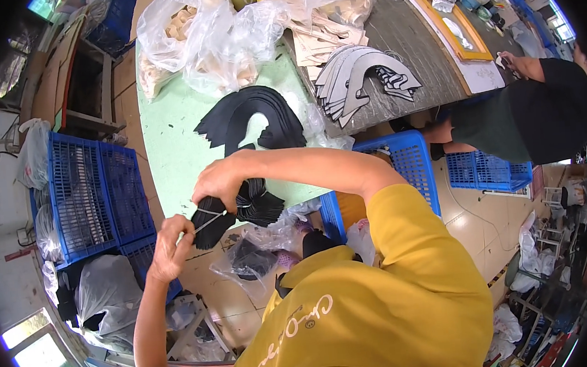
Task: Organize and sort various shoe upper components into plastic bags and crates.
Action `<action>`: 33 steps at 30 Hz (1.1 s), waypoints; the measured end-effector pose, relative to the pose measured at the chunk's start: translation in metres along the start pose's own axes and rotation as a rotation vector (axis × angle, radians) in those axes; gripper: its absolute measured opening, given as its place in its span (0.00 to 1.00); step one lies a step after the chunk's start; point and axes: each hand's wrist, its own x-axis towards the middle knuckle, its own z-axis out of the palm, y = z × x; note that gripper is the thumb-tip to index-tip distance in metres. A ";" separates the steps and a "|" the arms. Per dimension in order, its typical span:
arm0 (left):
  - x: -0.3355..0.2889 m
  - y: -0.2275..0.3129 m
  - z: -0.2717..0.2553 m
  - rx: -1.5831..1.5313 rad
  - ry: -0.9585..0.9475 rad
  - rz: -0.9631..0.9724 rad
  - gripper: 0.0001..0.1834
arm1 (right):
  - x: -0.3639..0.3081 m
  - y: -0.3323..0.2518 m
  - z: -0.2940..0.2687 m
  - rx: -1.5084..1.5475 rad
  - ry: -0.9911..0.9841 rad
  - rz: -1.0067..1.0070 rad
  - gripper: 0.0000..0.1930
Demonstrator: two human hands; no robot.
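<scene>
A stack of black cut pieces (213, 232) juts past the near left edge of the pale green tabletop (177, 151). My right hand (222, 182) is closed round its upper part. A thin pale band (208, 216) crosses the stack, and my left hand (172, 247) pinches and pulls it out to the left. Close beside, another fanned end of black pieces (261, 205) hangs at the table edge; my forearm hides whether it joins the held stack. Farther back on the table lies a fanned pile of black curved pieces (271, 113).
White curved pieces (351, 82) and clear plastic bags (227, 47) of beige pieces lie farther back. Blue crates stand at the left (77, 193) and right (409, 160). A co-worker in dark clothes (536, 112) is at the right, near a yellow frame (460, 22).
</scene>
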 end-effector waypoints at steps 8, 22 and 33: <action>-0.026 -0.011 0.051 0.163 0.415 0.063 0.11 | -0.009 0.030 0.004 -0.026 0.269 0.368 0.30; -0.025 0.010 0.072 0.252 0.133 -0.162 0.20 | 0.025 0.030 -0.004 0.041 0.253 0.459 0.26; -0.026 -0.041 0.079 0.100 0.190 -0.234 0.08 | 0.045 0.033 0.005 0.031 0.161 0.394 0.24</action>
